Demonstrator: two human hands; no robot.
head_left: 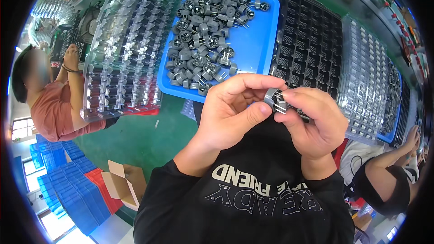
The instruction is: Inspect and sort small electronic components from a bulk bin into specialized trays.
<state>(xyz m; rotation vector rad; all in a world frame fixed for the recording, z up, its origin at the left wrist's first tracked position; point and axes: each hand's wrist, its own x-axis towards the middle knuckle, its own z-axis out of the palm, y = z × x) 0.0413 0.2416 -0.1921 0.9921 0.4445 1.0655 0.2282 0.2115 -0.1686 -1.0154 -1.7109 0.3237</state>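
In front of my chest, both hands meet on a small grey round plug part (270,96) with metal prongs. My left hand (233,110) pinches its grey rim between thumb and fingers. Thumb and forefinger of my right hand (316,119) close on its pronged side, and part of it is hidden by the fingertips. Under the right fingers a small dark edge shows, too little to name. Just beyond my hands, a blue tray (255,31) holds a heap of similar grey plug parts (199,40), mostly on its left side.
A black tray with rows of pockets (309,40) lies right of the blue one. Clear moulded trays stand at left (131,40) and right (366,77). Co-workers sit on both sides. Blue crates (77,190) and an open cardboard box (122,183) are at lower left.
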